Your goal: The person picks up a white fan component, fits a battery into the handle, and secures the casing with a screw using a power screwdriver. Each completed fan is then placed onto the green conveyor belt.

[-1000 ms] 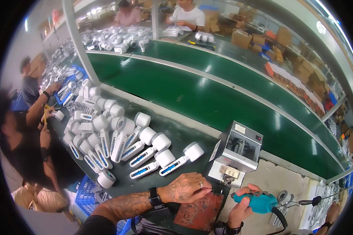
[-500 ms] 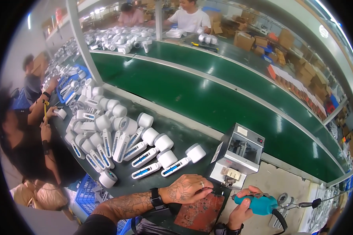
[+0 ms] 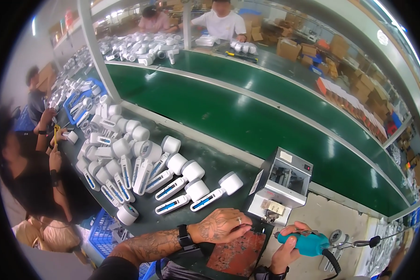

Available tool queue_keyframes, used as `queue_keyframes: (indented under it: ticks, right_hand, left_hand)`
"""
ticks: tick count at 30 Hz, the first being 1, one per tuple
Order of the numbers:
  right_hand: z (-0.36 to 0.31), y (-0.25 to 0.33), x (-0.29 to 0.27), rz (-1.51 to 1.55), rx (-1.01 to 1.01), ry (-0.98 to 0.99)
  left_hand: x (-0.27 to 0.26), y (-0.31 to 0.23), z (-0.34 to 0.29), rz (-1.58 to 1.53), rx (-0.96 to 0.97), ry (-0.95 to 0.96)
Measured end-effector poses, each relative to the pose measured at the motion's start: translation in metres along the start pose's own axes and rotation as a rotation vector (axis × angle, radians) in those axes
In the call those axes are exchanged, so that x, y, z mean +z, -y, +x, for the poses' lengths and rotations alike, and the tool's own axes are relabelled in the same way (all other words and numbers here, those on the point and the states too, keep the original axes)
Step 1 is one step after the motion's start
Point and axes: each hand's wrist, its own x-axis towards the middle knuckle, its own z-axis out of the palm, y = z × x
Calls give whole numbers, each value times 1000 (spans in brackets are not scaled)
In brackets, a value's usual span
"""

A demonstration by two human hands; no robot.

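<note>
My right hand [image 3: 287, 249] is wrapped round a teal electric screwdriver [image 3: 309, 243], which lies level with its tip to the left. A cord and a hanging cable join its rear end. My left hand [image 3: 223, 225], with a ring and a wrist strap, rests palm down just left of the screw feeder [image 3: 282, 186]. Its fingers are curled and closed, and whatever they might hold is hidden beneath them. Below that hand lies a worn reddish-brown mat [image 3: 237, 254]. White handheld devices with round heads and blue-lined open handles [image 3: 172, 204] lie to the left.
A green conveyor belt [image 3: 210, 116] runs beyond the bench behind a metal rail. To the left, a co-worker [image 3: 42, 182] handles a white part with a yellow tool. A blue crate [image 3: 102, 233] stands below the bench edge. More white parts [image 3: 338, 238] lie right of the screwdriver.
My hands and the screwdriver hold nearly the same place. The co-worker on the left has shifted their hands, and the white-shirted person across the belt has lowered an arm toward white parts.
</note>
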Motion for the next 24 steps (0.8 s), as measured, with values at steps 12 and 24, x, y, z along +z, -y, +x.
queue_keyframes:
  ticks: [12,24]
  right_hand:
    - [1,-5,-4,-35,-41,41]
    - [2,-2,-3,-29,-32,46]
  left_hand:
    - [-1,-5,2,-10,-46,29]
    - [-2,-5,2,-12,-50,50]
